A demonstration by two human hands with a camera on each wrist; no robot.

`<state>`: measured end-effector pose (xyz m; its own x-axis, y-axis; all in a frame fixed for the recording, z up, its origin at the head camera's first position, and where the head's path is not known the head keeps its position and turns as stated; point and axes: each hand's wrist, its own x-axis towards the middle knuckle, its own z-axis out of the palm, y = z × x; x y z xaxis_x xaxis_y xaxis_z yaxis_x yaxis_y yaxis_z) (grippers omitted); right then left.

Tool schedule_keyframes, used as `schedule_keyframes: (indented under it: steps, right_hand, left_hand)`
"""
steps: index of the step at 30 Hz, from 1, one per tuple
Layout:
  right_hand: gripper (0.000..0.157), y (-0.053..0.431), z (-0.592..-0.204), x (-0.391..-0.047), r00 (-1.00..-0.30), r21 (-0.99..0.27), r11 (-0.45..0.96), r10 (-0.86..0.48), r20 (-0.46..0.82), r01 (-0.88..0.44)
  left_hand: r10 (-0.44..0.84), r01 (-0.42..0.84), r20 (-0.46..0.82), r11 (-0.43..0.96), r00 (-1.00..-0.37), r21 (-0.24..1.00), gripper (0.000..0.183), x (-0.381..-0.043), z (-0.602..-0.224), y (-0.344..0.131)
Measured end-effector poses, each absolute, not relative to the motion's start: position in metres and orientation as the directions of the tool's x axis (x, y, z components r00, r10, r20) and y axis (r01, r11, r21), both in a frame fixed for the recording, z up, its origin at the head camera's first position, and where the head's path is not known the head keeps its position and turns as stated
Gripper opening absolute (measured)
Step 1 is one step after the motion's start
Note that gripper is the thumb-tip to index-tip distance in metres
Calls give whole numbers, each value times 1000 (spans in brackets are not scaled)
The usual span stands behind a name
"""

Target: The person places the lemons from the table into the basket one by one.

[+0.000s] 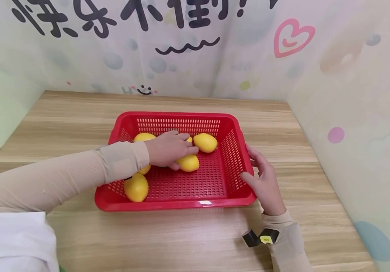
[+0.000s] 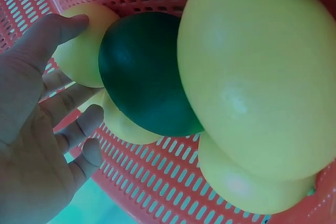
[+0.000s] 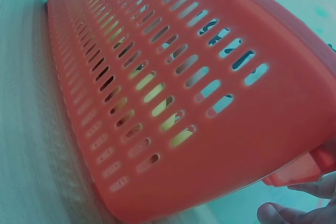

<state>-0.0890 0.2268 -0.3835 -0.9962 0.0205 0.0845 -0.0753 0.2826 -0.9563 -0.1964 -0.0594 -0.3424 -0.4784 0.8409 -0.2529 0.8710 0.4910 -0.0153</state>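
Observation:
Inside a red plastic basket lie several yellow lemons. My left hand reaches in over them, fingers spread and nearly straight, close around the lemon near the basket's middle. In the left wrist view, the thumb lies along a lemon, beside a smooth dark green oval fruit. From above, my hand and forearm hide that fruit. At the basket's right end, my right hand grips the rim, thumb over the top and fingers outside.
The basket stands on a wood-grain table. One lemon sits in its front left corner. A printed wall sheet rises behind the table, and another wall borders its right side. Slotted basket sides fill the right wrist view.

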Motion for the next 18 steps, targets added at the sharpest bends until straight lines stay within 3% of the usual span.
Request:
schedule_keyframes:
  steps: [12, 18]
  right_hand:
    - [72, 227, -381, -88, -997, -958, 280, 23, 76, -66]
    - [72, 227, -381, -87, -996, -955, 290, 22, 81, -71]
  left_hand:
    - [843, 873, -253, 488, -475, -15, 63, -194, -339, -58]
    - [827, 852, -271, 522, -493, 42, 70, -190, -331, -62]
